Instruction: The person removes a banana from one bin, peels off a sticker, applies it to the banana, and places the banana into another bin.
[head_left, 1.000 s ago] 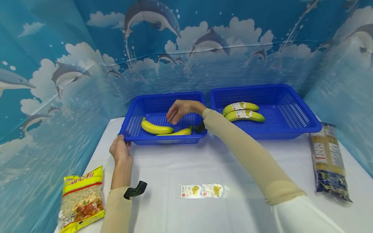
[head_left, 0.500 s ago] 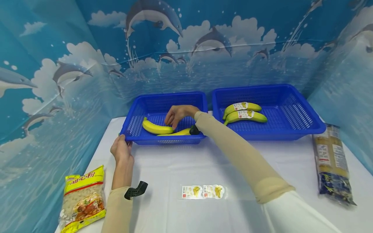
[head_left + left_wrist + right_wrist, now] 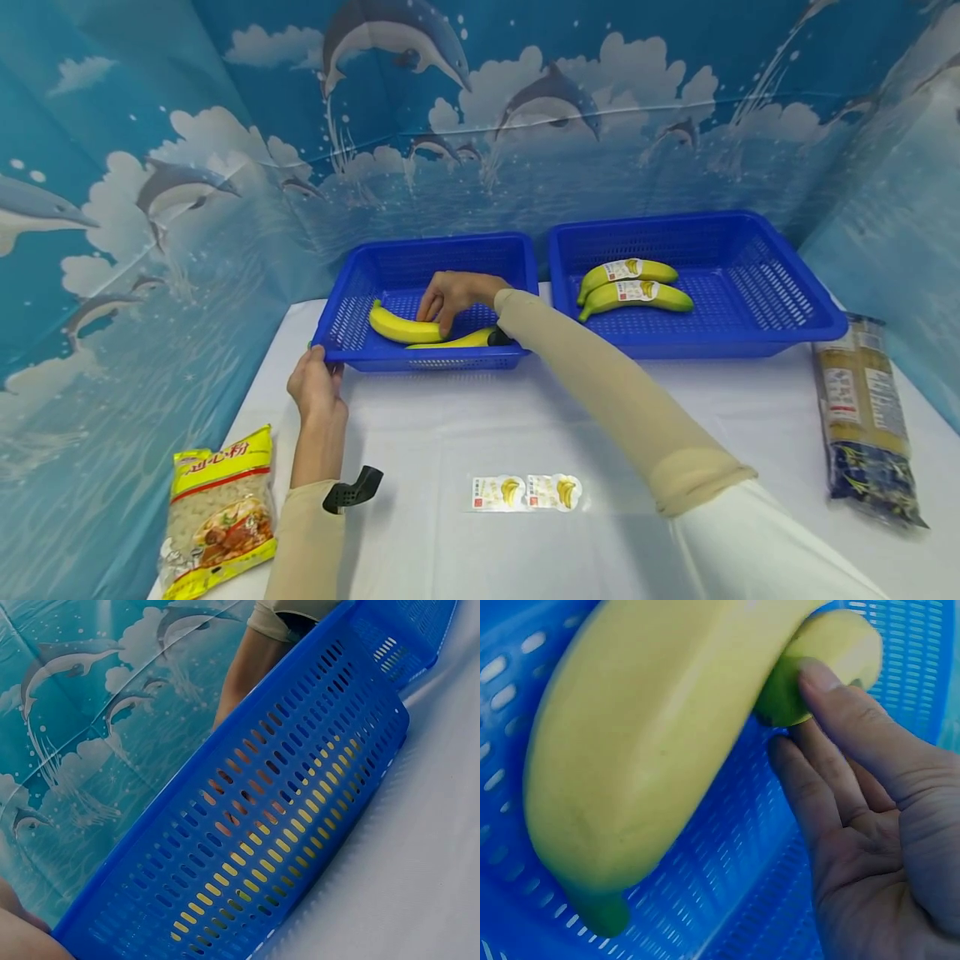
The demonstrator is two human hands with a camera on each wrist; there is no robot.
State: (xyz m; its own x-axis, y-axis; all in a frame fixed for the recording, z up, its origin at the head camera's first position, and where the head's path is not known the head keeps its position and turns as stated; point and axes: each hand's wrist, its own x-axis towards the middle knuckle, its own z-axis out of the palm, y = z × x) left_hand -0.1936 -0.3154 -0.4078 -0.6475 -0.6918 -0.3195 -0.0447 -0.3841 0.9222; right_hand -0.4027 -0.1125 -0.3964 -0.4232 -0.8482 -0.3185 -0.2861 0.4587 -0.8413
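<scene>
My left hand (image 3: 315, 387) grips the front left corner of the left blue basket (image 3: 427, 362); in the left wrist view only part of that hand (image 3: 26, 930) shows at the lower left. Two yellow bananas lie in this basket. My right hand (image 3: 456, 298) reaches inside and pinches the right end of the rear banana (image 3: 401, 330). In the right wrist view, the thumb (image 3: 825, 682) presses on the banana's green tip (image 3: 784, 694), with the other fingers bent beneath it. The front banana (image 3: 645, 742) lies alongside, untouched by the fingers.
The right blue basket (image 3: 750, 340) holds two labelled bananas (image 3: 637, 296). Banana stickers (image 3: 525, 493) lie on the white table (image 3: 465, 433). A yellow-topped food bag (image 3: 221, 512) lies at left and a clear-and-blue packet (image 3: 866, 417) at right. A dolphin-print curtain surrounds the table.
My right hand has come down into the left basket and taken hold of the rear banana's end. The left hand keeps its grip on the basket corner. The view has shifted slightly.
</scene>
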